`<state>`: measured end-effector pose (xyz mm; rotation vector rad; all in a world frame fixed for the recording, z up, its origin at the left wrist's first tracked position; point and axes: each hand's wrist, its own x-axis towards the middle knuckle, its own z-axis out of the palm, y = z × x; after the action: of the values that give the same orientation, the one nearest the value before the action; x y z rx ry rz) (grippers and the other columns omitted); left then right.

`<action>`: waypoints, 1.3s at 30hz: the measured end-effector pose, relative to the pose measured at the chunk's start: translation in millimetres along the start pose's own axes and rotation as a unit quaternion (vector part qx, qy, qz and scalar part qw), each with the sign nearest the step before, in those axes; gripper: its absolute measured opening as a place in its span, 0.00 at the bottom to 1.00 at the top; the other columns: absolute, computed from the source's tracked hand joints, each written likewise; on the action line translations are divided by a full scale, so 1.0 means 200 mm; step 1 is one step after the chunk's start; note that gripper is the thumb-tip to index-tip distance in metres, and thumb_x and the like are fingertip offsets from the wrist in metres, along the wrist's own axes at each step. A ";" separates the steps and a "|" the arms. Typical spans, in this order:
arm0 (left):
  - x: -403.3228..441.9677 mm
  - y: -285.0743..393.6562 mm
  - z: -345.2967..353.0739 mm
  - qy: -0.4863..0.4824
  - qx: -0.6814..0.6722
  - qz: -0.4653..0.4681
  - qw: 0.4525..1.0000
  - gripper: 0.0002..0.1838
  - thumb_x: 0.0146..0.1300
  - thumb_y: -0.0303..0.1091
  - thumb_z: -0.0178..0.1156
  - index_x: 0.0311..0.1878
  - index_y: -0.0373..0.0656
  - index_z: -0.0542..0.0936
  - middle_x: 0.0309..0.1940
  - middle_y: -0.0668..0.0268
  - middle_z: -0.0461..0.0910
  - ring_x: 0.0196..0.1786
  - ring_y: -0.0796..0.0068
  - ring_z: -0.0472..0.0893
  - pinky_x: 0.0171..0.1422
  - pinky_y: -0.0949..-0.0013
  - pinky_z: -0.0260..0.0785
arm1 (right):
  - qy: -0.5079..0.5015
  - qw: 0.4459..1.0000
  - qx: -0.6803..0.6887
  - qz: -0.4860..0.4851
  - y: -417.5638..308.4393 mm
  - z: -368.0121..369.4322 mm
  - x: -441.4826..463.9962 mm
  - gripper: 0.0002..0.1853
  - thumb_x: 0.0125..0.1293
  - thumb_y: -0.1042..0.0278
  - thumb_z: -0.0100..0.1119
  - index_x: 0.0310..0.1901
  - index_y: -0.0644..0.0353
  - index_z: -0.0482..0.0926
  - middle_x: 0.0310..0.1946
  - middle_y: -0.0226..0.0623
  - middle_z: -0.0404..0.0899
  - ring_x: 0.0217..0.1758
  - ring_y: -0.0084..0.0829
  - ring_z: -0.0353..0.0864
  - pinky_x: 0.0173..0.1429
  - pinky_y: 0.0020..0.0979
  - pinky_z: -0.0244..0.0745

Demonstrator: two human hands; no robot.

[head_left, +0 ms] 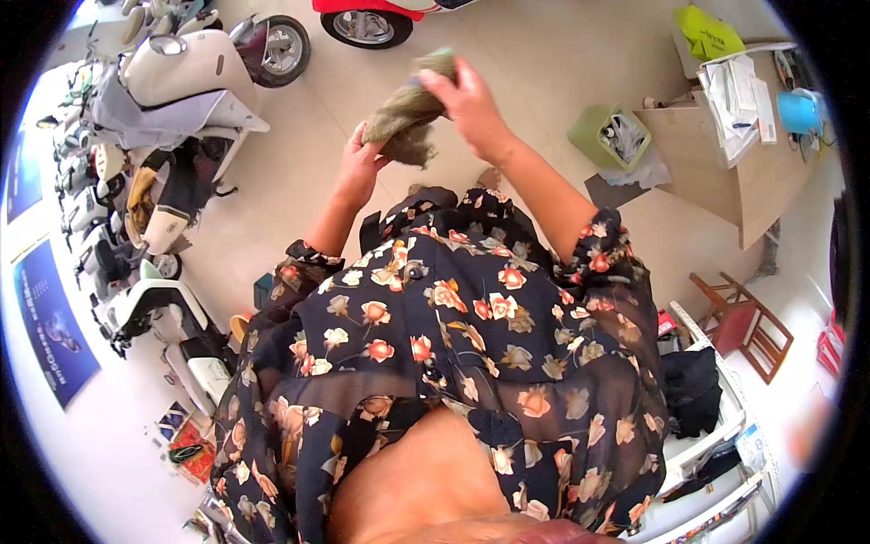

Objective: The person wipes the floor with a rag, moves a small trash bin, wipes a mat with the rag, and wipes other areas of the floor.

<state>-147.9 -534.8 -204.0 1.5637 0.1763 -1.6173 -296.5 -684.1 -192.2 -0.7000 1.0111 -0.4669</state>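
A crumpled olive-brown cloth (408, 113) is stretched between my two hands above the floor, and it looks twisted along its length. My left hand (361, 168) grips its lower left end, with the fingers closed round the edge. Higher up, my right hand (469, 104) is closed on the upper right end, thumb pressed over the fabric. A loose, ragged part of the cloth hangs down between the hands. The fingers behind the cloth are hidden.
Several scooters, one a cream scooter (190, 68), line the left side. A red scooter (367, 23) stands ahead. To the right are a green bin (609, 136), a desk (770, 186) with papers, and a wooden chair (748, 326). A white rack (734, 426) is close by my right side.
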 end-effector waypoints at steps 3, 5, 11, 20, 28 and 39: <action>0.04 0.04 -0.03 -0.033 0.021 0.035 0.999 0.14 0.68 0.30 0.56 0.55 0.42 0.73 0.49 0.65 0.78 0.52 0.73 0.78 0.57 0.66 0.71 | 0.080 0.979 -0.169 0.080 0.13 -0.29 -0.02 0.16 0.70 0.56 0.57 0.45 0.63 0.76 0.38 0.32 0.79 0.41 0.24 0.76 0.48 0.28 0.73; 0.05 0.13 0.01 -0.015 0.004 0.059 0.998 0.12 0.64 0.27 0.58 0.51 0.41 0.73 0.45 0.67 0.78 0.48 0.75 0.78 0.54 0.68 0.71 | 0.090 0.953 -0.254 0.135 0.26 -0.48 -0.04 0.15 0.72 0.54 0.53 0.44 0.59 0.76 0.36 0.28 0.78 0.40 0.22 0.75 0.45 0.26 0.71; 0.12 0.27 -0.10 0.071 0.078 0.093 0.990 0.16 0.61 0.28 0.64 0.51 0.39 0.74 0.42 0.67 0.80 0.46 0.78 0.78 0.52 0.71 0.70 | 0.074 0.937 -0.254 0.230 0.22 -0.59 -0.17 0.14 0.72 0.58 0.52 0.44 0.63 0.77 0.34 0.33 0.81 0.35 0.23 0.77 0.44 0.26 0.73; 0.62 0.26 0.20 0.117 0.172 0.109 0.972 0.18 0.59 0.33 0.65 0.50 0.34 0.75 0.38 0.62 0.81 0.40 0.73 0.78 0.47 0.69 0.70 | 0.177 0.932 -0.258 0.184 0.12 -0.91 -0.40 0.11 0.74 0.63 0.49 0.44 0.62 0.77 0.33 0.31 0.81 0.33 0.20 0.76 0.40 0.23 0.72; 0.99 0.21 0.54 0.112 0.278 0.063 0.952 0.19 0.65 0.38 0.61 0.54 0.38 0.74 0.47 0.58 0.78 0.47 0.66 0.77 0.51 0.62 0.69 | 0.224 0.943 -0.210 0.129 0.10 -0.87 -0.54 0.10 0.74 0.65 0.48 0.44 0.62 0.76 0.32 0.30 0.80 0.34 0.19 0.75 0.43 0.22 0.71; 1.58 -0.04 0.08 0.410 0.288 0.101 0.860 0.32 0.68 0.45 0.56 0.70 0.39 0.64 0.68 0.46 0.63 0.67 0.46 0.67 0.65 0.51 0.64 | 0.233 0.916 -0.225 0.238 -0.10 -0.66 -0.52 0.09 0.75 0.70 0.46 0.44 0.65 0.76 0.35 0.31 0.77 0.40 0.21 0.75 0.50 0.23 0.71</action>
<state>-118.6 -687.0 -479.2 2.5770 -0.0384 -0.7649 -463.6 -671.6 -160.4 -0.7290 1.7226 0.0453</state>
